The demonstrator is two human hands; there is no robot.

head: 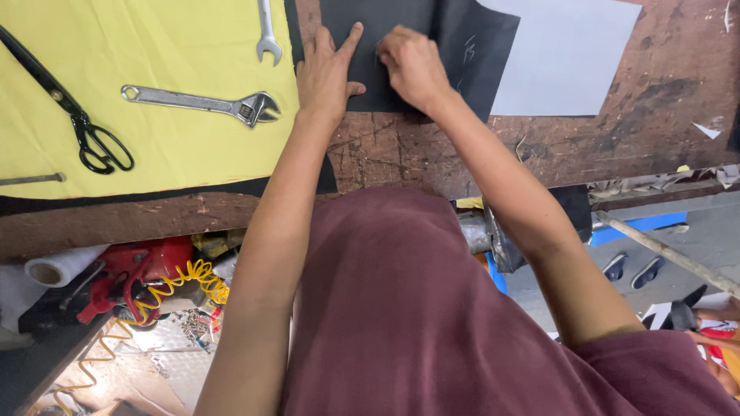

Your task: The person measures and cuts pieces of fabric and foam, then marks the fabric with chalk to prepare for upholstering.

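head view: the left hand (327, 73) lies flat and spread, fingers open, pressing a black sheet (432, 54) at 12 o'clock on the worn wooden bench (617, 146). the right hand (412, 65) is curled beside it on the same sheet, fingertips pinched; whether it holds a marker i cannot tell. faint marks show on the black, so marking looks partly done, with no cut yet. at 10 o'clock, scissors (77, 123) and a wrench (204, 102) rest on yellow cloth (154, 46); a grey sheet (563, 54) lies at 1 o'clock.

The top edge is cutting off the black sheet (401, 46) and spanner (267, 31). The right hand (412, 65) is hiding whatever its fingertips are pinching.
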